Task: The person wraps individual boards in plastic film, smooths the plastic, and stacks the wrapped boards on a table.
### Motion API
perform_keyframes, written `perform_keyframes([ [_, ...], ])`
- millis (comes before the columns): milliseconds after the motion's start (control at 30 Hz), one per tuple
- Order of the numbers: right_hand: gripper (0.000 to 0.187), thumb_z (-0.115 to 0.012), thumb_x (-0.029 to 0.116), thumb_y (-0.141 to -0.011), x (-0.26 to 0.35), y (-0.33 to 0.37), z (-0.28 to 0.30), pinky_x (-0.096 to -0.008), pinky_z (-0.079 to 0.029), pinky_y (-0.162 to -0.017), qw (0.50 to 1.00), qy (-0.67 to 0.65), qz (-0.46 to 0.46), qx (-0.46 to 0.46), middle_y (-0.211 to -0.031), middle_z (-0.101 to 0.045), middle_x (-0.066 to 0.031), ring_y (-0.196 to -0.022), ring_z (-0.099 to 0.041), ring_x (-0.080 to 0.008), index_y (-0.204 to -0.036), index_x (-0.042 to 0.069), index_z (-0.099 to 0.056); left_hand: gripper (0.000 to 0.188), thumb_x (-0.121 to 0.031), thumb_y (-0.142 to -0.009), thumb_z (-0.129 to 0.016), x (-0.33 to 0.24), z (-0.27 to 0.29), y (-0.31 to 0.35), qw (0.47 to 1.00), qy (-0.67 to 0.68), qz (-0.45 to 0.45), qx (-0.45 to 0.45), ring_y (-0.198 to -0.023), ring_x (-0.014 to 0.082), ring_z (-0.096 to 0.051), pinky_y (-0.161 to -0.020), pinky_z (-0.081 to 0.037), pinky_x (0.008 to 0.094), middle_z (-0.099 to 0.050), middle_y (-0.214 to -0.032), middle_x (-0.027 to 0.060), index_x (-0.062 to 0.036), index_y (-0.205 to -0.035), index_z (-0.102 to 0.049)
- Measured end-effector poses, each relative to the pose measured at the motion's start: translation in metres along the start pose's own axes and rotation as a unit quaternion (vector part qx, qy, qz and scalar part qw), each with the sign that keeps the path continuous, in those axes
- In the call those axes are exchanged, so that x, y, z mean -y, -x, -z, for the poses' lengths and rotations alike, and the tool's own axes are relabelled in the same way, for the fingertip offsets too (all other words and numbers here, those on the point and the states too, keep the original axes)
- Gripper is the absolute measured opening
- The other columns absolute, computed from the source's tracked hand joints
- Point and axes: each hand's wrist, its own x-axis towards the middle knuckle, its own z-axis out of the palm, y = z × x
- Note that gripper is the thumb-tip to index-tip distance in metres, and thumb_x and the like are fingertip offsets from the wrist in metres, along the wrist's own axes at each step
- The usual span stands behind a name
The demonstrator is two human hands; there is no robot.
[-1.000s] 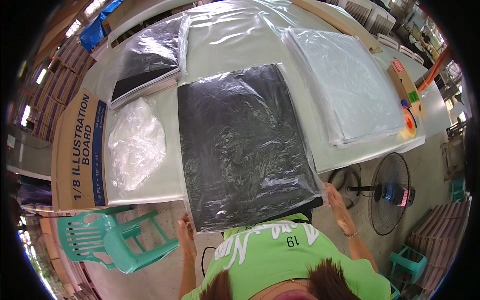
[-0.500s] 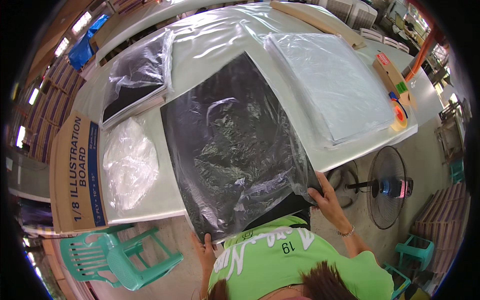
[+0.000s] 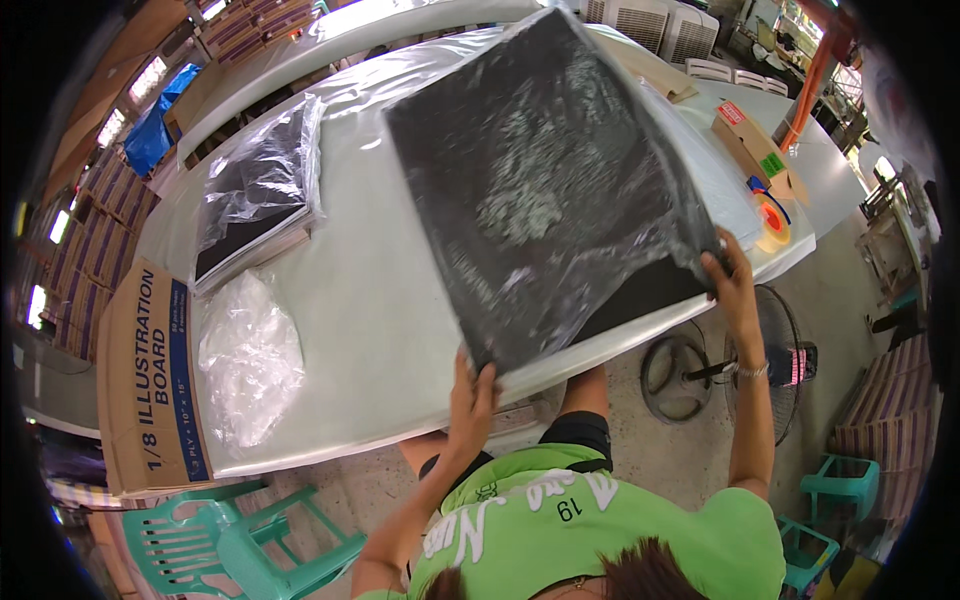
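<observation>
The left hand point(image 3: 471, 405), below the middle of the frame, and the right hand point(image 3: 735, 287), farther right, held two corners of a board point(image 3: 640, 297) mostly under plastic point(image 3: 525, 190).

A flat, rectangular black board point(image 3: 545, 190), matt where uncovered, sits inside a clear plastic sleeve point(image 3: 520, 215) that is crinkled and shiny across its middle. The sleeve stops short at the near right, leaving a bare black wedge along the near edge. The board is turned askew, its right side farther off than its left, over the right half of the tabletop point(image 3: 370, 300). Left fingers point(image 3: 486, 382) hold its near left corner, right fingers point(image 3: 712, 266) its near right. Whether it touches the tabletop is unclear.
</observation>
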Motion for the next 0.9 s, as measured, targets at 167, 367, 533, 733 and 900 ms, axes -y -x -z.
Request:
perform_keyframes([
  [167,0.043,-0.062,0.015,-0.087,-0.056,-0.07,0.06,-0.0189,-0.035,-0.039,0.996,0.074,0.009,-0.056,-0.072,-0.048,0.0036,-0.052,-0.042,-0.0034,-0.128,0.009,-0.05,0.056,-0.02,-0.095,-0.049,-0.007,-0.084,-0.061,0.994,-0.027,-0.09,0.05,-0.061,0.0159,-0.057,-0.056,-0.046,0.0293,-0.055,-0.068,0.0104,0.007,-0.137,-0.023],
  [367,0.032,-0.067,0.02,-0.083,-0.136,-0.147,0.123,-0.0178,-0.034,-0.037,0.993,0.008,-0.099,-0.066,-0.067,-0.054,0.0042,-0.046,-0.042,-0.0024,-0.11,0.005,-0.06,0.066,-0.025,-0.093,-0.052,-0.011,-0.146,-0.108,0.984,-0.131,-0.091,0.083,-0.062,0.0165,-0.056,-0.057,-0.045,0.0293,-0.057,-0.07,0.0105,0.0052,-0.141,-0.019],
  [533,0.02,-0.068,0.019,-0.081,-0.204,-0.176,0.152,-0.0193,-0.037,-0.038,0.976,0.172,-0.056,-0.125,-0.07,-0.057,0.0017,-0.048,-0.047,-0.0046,-0.093,0.003,-0.067,0.075,-0.03,-0.089,-0.053,0.001,-0.18,-0.114,0.967,-0.21,-0.118,0.086,-0.073,0.0381,-0.062,-0.07,-0.047,0.0433,-0.062,-0.078,0.0245,0.0078,-0.14,-0.015],
  [733,0.025,-0.065,0.021,-0.081,-0.219,-0.186,0.133,-0.0352,-0.047,-0.065,0.921,0.345,0.098,-0.155,-0.077,-0.067,-0.0125,-0.07,-0.063,-0.0244,-0.09,-0.002,-0.064,0.079,-0.034,-0.088,-0.053,-0.021,-0.186,-0.104,0.948,-0.298,-0.068,0.091,-0.08,0.0411,-0.062,-0.075,-0.047,0.0467,-0.063,-0.08,0.0257,0.0089,-0.14,-0.011],
  [900,0.022,-0.061,0.027,-0.082,-0.24,-0.183,0.121,-0.043,-0.048,-0.071,0.775,0.53,0.209,-0.275,-0.088,-0.063,-0.0182,-0.084,-0.06,-0.0338,-0.094,0.01,-0.069,0.086,-0.04,-0.087,-0.054,-0.028,-0.191,-0.096,0.918,-0.38,-0.072,0.087,-0.083,0.0401,-0.062,-0.075,-0.048,0.0474,-0.06,-0.097,0.028,0.009,-0.141,-0.008],
])
